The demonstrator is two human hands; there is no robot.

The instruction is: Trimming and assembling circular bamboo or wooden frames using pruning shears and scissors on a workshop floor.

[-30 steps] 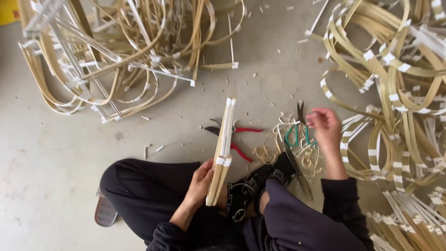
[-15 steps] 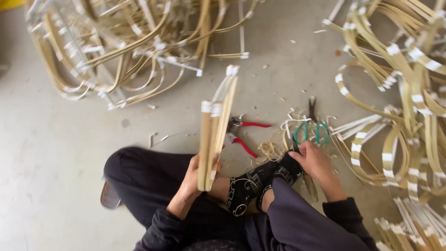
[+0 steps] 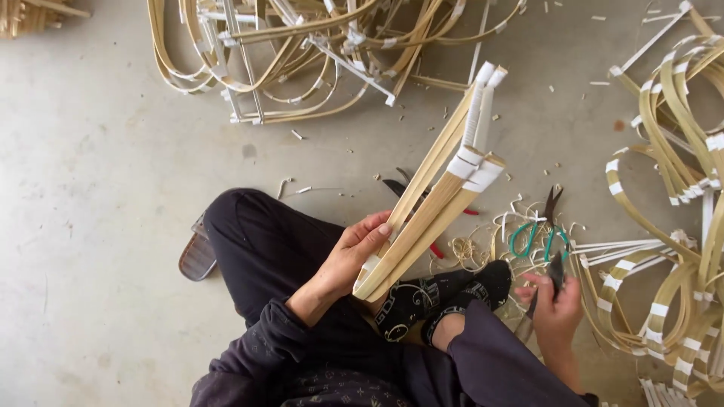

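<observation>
A person in dark clothes is sitting on a grey concrete floor (image 3: 113, 173), seen from above, working among heaps of split cane. The left hand (image 3: 354, 252), at the centre of the frame, is gripping a bundle of pale cane strips (image 3: 437, 203) near its lower end, fingers curled round the flat slats and thumb pressing along the top. The bundle is tilting up toward the upper right, its strips lying flat against one another, straw-yellow and smooth, bound with white tape bands about two thirds of the way up; several strip ends are fanning apart above the bands, each tipped in white.

At the lower right, the right hand (image 3: 556, 305) is closing its fingers round a small dark tool (image 3: 556, 267) whose tip is poking out above the knuckles. Just above it, green-handled scissors (image 3: 539, 230) are lying on a litter of cane shavings, and red-handled pliers (image 3: 422, 197) are lying partly hidden behind the bundle.

A tangled pile of bent, taped cane hoops (image 3: 317, 53) is filling the upper centre of the frame, and more curved hoops (image 3: 679, 173) are stacking up along the right edge. A brown sandal (image 3: 197, 256) is showing beside the person's knee, and a black patterned sock (image 3: 437, 290) below the bundle.
</observation>
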